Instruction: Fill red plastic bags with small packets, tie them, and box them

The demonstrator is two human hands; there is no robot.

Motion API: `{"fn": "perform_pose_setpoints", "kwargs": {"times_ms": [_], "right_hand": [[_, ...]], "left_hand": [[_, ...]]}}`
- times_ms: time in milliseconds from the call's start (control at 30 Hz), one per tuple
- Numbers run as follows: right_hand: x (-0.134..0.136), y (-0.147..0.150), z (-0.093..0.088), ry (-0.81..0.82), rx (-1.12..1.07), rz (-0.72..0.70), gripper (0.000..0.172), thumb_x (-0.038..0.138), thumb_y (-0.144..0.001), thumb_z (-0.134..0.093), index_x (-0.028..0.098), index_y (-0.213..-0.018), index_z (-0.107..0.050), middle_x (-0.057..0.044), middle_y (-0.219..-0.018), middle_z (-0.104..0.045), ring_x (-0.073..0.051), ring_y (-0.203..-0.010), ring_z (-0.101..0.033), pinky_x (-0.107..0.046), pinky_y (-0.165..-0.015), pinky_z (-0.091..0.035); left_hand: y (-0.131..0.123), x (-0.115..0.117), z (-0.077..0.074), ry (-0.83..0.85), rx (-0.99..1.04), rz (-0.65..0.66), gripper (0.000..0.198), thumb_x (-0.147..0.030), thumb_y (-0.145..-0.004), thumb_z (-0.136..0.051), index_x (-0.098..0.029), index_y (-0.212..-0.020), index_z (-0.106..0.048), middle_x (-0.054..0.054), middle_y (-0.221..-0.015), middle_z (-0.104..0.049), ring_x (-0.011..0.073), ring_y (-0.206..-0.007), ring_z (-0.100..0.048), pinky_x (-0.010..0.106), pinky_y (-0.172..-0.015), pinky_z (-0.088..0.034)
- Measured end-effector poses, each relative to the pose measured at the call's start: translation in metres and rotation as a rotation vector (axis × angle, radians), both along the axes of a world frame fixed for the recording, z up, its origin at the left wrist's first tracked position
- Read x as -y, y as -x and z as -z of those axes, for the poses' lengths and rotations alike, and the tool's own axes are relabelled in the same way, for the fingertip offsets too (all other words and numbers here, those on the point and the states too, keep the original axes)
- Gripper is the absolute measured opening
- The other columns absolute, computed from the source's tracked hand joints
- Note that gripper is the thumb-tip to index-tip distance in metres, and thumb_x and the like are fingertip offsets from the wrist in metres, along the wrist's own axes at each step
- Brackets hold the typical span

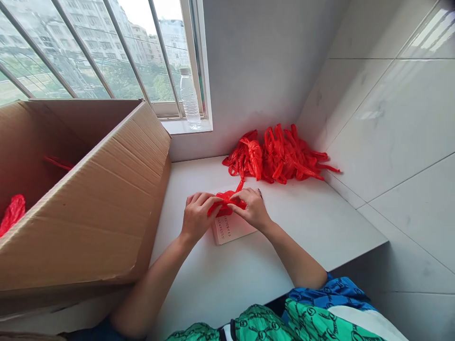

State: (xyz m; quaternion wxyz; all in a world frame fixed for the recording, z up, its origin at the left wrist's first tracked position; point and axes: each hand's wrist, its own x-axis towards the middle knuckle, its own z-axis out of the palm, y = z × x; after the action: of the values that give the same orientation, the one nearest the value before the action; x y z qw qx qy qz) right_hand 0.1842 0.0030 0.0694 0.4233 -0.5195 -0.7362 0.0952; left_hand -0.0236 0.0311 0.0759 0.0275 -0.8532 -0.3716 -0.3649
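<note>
A red plastic bag (227, 199) is stretched between my two hands above the white tabletop. My left hand (200, 211) pinches its left side, thumb against fingers. On the other side, my right hand (251, 207) grips the bag between thumb and fingertips. Beneath the bag lies a pale booklet or box (234, 230) with small printed characters; its upper part is hidden by the bag and my hands. One thin red end of the bag points up toward a heap of red plastic bags (280, 156) against the wall.
A large open cardboard box (117, 194) stands at the left with some red plastic inside. A clear water bottle (190, 99) is on the sill of the barred window. Tiled wall (398, 142) borders the white table (302, 222) on the right.
</note>
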Motion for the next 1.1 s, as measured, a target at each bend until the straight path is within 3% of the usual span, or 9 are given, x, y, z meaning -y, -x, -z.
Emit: {"fn": "perform_pose_setpoints", "kwargs": {"times_ms": [133,300,433,567,667,800,900,967,1100], "right_hand": [[-0.006,-0.016,0.0,-0.016,-0.176,0.107,0.016,0.034,-0.093,-0.058,0.023,-0.082,-0.063,-0.001,-0.08,-0.068,-0.02,-0.079,-0.061,-0.039,-0.088,-0.041],[-0.006,-0.039,-0.006,0.037,-0.524,0.179,0.019,0.04,-0.09,-0.056,0.022,-0.083,-0.058,-0.002,-0.082,-0.065,-0.02,-0.082,-0.062,-0.034,-0.083,-0.049],[0.004,-0.024,-0.015,0.037,-0.47,0.128,0.036,0.045,-0.083,-0.067,0.024,-0.111,-0.058,-0.005,-0.1,-0.066,-0.023,-0.097,-0.061,-0.037,-0.089,-0.049],[0.007,-0.02,-0.02,0.026,-0.414,0.165,0.027,0.049,-0.083,-0.068,0.024,-0.091,-0.062,0.0,-0.078,-0.062,-0.019,-0.077,-0.057,-0.034,-0.077,-0.049],[0.002,-0.041,-0.021,0.09,-0.639,0.124,0.028,0.049,-0.088,-0.061,0.023,-0.082,-0.055,0.002,-0.072,-0.06,-0.016,-0.066,-0.056,-0.029,-0.064,-0.048],[0.012,-0.06,-0.037,0.057,-0.744,0.002,0.032,0.044,-0.087,-0.064,0.024,-0.111,-0.056,-0.004,-0.1,-0.068,-0.02,-0.092,-0.066,-0.036,-0.084,-0.054],[0.037,-0.046,-0.059,-0.349,-0.683,0.134,0.03,0.036,-0.089,-0.062,0.026,-0.117,-0.056,-0.007,-0.111,-0.064,-0.021,-0.104,-0.063,-0.041,-0.095,-0.05],[0.051,-0.027,-0.069,-0.471,-0.498,0.072,0.021,0.035,-0.091,-0.06,0.028,-0.111,-0.059,-0.006,-0.102,-0.065,-0.022,-0.097,-0.064,-0.043,-0.091,-0.052],[0.044,0.001,-0.061,-0.059,-0.026,-0.248,0.014,0.039,-0.089,-0.063,0.026,-0.085,-0.064,-0.003,-0.074,-0.062,-0.02,-0.069,-0.062,-0.034,-0.064,-0.052]], "left_hand": [[0.009,-0.005,-0.001,0.082,0.217,-0.049,0.017,-0.034,-0.096,-0.059,-0.022,-0.089,-0.07,0.002,-0.083,-0.071,0.0189,-0.081,-0.064,0.036,-0.086,-0.044],[0.024,-0.003,-0.008,0.341,0.732,-0.141,0.024,-0.04,-0.093,-0.06,-0.018,-0.102,-0.063,0.006,-0.097,-0.068,0.0198,-0.092,-0.065,0.03,-0.079,-0.051],[0.019,0.012,-0.022,0.341,0.517,0.04,0.049,-0.03,-0.089,-0.063,-0.023,-0.136,-0.05,0.01,-0.121,-0.062,0.0233,-0.113,-0.059,0.039,-0.099,-0.047],[0.016,0.023,-0.038,0.183,0.221,0.144,0.023,-0.023,-0.09,-0.059,-0.027,-0.11,-0.07,0.002,-0.09,-0.065,0.0197,-0.09,-0.059,0.048,-0.109,-0.038],[0.024,0.024,-0.045,0.229,0.456,0.138,0.017,-0.026,-0.094,-0.054,-0.023,-0.095,-0.071,0.002,-0.081,-0.061,0.0179,-0.079,-0.056,0.041,-0.095,-0.047],[0.031,0.031,-0.051,0.373,0.672,0.198,0.019,-0.03,-0.096,-0.053,-0.021,-0.089,-0.068,0.005,-0.09,-0.06,0.0195,-0.087,-0.058,0.032,-0.077,-0.051],[0.027,0.038,-0.055,0.34,0.643,0.256,0.02,-0.026,-0.096,-0.053,-0.02,-0.081,-0.064,0.006,-0.097,-0.062,0.0193,-0.091,-0.059,0.035,-0.086,-0.051],[0.023,0.043,-0.056,0.306,0.606,0.292,0.022,-0.024,-0.096,-0.05,-0.02,-0.077,-0.061,0.006,-0.096,-0.064,0.0189,-0.09,-0.06,0.039,-0.093,-0.049],[0.024,0.047,-0.052,0.325,0.555,0.386,0.024,-0.018,-0.092,-0.04,-0.02,-0.071,-0.05,0.007,-0.091,-0.067,0.0213,-0.088,-0.062,0.042,-0.093,-0.049]]}}
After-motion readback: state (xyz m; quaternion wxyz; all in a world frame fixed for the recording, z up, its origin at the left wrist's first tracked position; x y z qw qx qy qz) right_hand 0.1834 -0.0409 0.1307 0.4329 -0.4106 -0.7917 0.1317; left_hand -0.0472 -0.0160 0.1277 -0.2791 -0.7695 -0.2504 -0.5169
